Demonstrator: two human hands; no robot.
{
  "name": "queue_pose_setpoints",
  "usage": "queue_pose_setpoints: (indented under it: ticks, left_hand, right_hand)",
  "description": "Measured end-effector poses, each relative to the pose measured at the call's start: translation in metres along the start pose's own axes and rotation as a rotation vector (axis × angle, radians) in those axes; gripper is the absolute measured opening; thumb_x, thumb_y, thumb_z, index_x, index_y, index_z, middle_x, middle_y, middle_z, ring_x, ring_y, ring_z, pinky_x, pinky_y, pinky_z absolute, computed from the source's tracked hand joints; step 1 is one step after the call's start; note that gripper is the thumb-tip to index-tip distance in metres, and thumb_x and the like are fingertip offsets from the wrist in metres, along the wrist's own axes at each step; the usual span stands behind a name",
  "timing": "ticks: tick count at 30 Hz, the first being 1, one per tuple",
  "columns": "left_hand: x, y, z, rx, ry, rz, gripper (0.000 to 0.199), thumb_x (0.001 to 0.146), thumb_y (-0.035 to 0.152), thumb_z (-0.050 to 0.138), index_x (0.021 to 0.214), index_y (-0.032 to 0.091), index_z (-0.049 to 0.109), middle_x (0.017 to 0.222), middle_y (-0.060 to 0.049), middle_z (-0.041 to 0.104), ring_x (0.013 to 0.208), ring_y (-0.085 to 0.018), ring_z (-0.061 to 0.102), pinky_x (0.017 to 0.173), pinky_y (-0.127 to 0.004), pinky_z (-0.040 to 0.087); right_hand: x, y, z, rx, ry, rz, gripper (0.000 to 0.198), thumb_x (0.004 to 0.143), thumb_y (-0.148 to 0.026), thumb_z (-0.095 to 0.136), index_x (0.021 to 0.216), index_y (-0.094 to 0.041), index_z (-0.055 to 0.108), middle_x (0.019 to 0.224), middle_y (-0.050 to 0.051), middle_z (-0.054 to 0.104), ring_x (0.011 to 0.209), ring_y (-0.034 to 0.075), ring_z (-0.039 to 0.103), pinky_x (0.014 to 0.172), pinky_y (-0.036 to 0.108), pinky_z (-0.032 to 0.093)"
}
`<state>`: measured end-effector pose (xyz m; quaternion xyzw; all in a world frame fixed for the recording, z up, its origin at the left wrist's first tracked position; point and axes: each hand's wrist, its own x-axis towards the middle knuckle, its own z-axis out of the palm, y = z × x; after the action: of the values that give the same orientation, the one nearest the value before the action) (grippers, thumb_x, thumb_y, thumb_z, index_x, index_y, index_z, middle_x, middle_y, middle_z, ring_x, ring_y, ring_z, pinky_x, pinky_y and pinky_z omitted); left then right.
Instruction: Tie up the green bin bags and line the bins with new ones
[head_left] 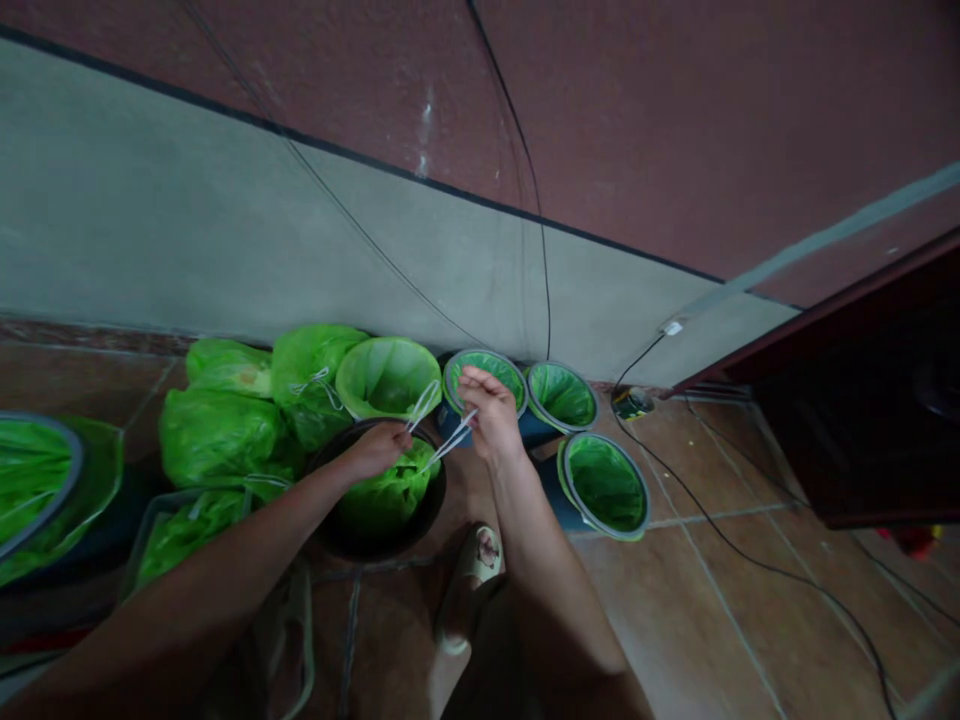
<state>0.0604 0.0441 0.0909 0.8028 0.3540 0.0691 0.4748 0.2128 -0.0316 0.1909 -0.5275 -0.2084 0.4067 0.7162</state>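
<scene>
A green drawstring garbage bag (390,498) sits gathered inside a dark round bin (441,492) in front of me. My left hand (379,448) is closed on a white drawstring loop (426,396) of this bag, just above the bin's rim. To its right, my right hand (491,408) pinches another white drawstring (452,436) that runs down to the bag's top. Both strings look taut, and the bag's mouth is drawn together. Behind the dark bin stands a bin lined with light green plastic (386,375).
Tied green bags (217,430) are heaped at left, beside a lined bin (75,450). Several blue bins with green liners, one at the front (606,485), stand to the right. A black cable (720,540) crosses the tiled floor. My slippered foot (480,555) is close to the dark bin.
</scene>
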Motion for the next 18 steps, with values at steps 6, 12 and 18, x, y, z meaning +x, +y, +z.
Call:
queue_pose_setpoints:
  ticks: [6,12,18]
  left_hand:
    - [-0.003,0.013,0.019,0.016,-0.133,0.174,0.027,0.082,0.035,0.043,0.066,0.018,0.057,0.062,-0.001,0.055,0.063,-0.016,0.05,0.063,-0.029,0.041]
    - [-0.013,0.029,0.014,-0.1,-0.385,0.207,0.019,0.076,0.032,0.053,0.077,0.017,0.064,0.069,0.0,0.059,0.068,-0.015,0.051,0.067,-0.026,0.041]
    - [-0.011,0.026,0.005,-0.052,-0.34,0.236,0.041,0.085,0.049,0.05,0.071,0.015,0.067,0.064,0.0,0.054,0.063,-0.013,0.046,0.063,-0.025,0.036]
  right_hand:
    - [-0.003,-0.005,0.006,0.078,-0.113,0.036,0.025,0.065,-0.021,0.067,0.09,-0.019,0.068,0.079,-0.003,0.066,0.045,0.004,0.026,0.039,0.021,0.02]
    - [0.006,0.002,0.007,0.217,-0.158,0.072,0.022,0.07,-0.024,0.065,0.092,-0.021,0.067,0.087,0.0,0.066,0.057,0.007,0.045,0.048,0.02,0.035]
    - [0.013,0.008,-0.003,0.208,-0.102,0.068,0.023,0.075,-0.027,0.064,0.097,-0.022,0.065,0.092,0.001,0.067,0.083,0.014,0.061,0.076,0.026,0.05]
